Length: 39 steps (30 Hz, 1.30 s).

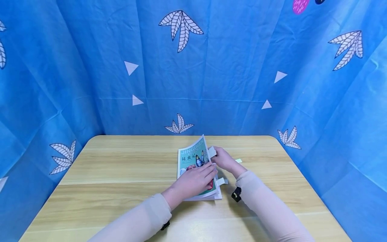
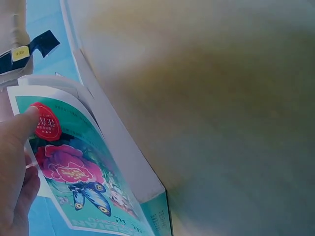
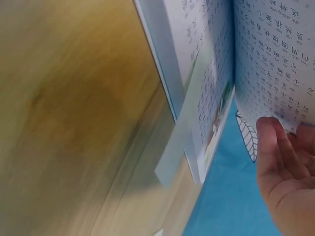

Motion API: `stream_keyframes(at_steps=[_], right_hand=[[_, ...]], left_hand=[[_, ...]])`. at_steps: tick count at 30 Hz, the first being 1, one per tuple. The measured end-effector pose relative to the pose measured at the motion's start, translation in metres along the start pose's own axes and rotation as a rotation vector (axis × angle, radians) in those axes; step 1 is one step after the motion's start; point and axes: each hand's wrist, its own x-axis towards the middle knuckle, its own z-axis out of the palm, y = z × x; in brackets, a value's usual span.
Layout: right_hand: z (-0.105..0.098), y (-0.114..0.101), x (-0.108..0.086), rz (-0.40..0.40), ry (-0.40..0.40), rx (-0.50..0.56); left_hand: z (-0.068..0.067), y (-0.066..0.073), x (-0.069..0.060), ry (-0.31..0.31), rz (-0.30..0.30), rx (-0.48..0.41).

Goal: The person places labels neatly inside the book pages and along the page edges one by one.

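A paperback book (image 1: 188, 161) with a green cover, a pink flower and a blue butterfly lies partly opened, its upper pages lifted. My left hand (image 1: 193, 179) grips the lifted cover side; in the left wrist view the thumb rests by a red seal and the other fingers curl at the page edge. At the far part of that edge, my right hand (image 1: 225, 159) holds the lifted pages, fingertips against a printed page (image 3: 275, 64). One paper strip (image 1: 212, 152) sticks out beside those fingers. Another pale strip (image 3: 177, 132) lies across the lower page and overhangs it.
A further pale green strip (image 1: 239, 160) lies on the wooden table (image 1: 127, 168), right of the book and partly hidden by the right wrist. A blue curtain (image 1: 181, 77) with leaf prints surrounds the table's back and sides. Black wrist devices (image 1: 237, 194) hang below the sleeves.
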Motion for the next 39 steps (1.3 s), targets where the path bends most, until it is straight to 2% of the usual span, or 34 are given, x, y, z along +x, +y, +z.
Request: stream_keyframes(at_steps=[5,12,20,29,34,39], right_hand=[[-0.001,0.004,-0.001,0.012,0.010,-0.003],[-0.002,0.008,-0.001,0.015,0.005,0.000],[-0.002,0.011,-0.002,0.002,-0.003,0.027],[-0.005,0.023,-0.002,0.045,-0.012,0.122],[-0.006,0.029,-0.003,0.040,-0.009,0.146],[-0.006,0.028,-0.004,0.064,-0.004,0.170]], left_hand=[[-0.001,0.000,-0.002,-0.008,-0.026,-0.060],[-0.004,-0.004,-0.007,-0.079,-0.095,-0.149],[-0.004,-0.009,-0.016,-0.110,-0.130,-0.219],[0.000,-0.017,-0.029,-0.148,-0.169,-0.263],[0.002,-0.020,-0.036,-0.147,-0.191,-0.282],[0.005,-0.024,-0.041,-0.120,-0.196,-0.281]])
